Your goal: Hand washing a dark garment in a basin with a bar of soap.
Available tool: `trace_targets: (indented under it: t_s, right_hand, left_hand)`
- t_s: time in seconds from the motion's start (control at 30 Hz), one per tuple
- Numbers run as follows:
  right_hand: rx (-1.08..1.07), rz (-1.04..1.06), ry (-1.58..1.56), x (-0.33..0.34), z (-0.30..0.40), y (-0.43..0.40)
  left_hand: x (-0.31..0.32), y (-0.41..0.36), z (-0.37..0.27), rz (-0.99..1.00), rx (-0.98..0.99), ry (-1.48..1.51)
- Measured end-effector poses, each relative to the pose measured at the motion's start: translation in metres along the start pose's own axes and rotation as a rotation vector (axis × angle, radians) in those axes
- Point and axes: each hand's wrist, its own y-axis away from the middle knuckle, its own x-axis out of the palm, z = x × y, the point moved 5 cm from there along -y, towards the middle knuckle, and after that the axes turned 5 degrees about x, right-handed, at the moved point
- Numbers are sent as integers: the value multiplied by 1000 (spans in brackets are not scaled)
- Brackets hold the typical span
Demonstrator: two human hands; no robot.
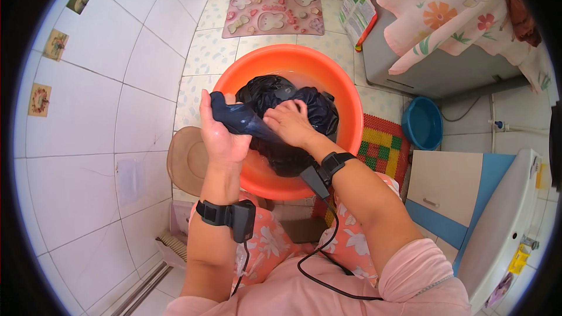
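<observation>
My left hand (224, 142), palm up above the tub's left side, holds one end of a wet dark blue cloth (235, 118). A pale, soapy-looking patch shows on it. From there the cloth stretches down to the right, beneath my right hand (290, 120). That hand has bent fingers and touches the wet fabric; whether it grips the cloth is hidden. Under both hands, a heap of black and navy clothes (318, 107) sits in cloudy water inside a round orange plastic tub (347, 70).
A brown plastic stool (186, 162) stands left of the tub, near a scrubbing brush (171, 245). At right are a woven plastic mat (382, 142), a blue basin (422, 122) and a cabinet (443, 184) under a white sink (496, 228). A detergent bag (356, 13) leans by a cloth-draped grey appliance (395, 65).
</observation>
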Motion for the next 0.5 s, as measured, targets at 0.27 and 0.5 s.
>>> trace_targets:
  t_s: [0.27, 0.5]
  right_hand:
    - [213, -139, 42, -3, -25, 12]
    - [306, -219, -94, -11, -50, 13]
  left_hand:
    - [-4, -6, -6, -128, 20, 43]
    - [-2, -9, -17, -72, 75, 29]
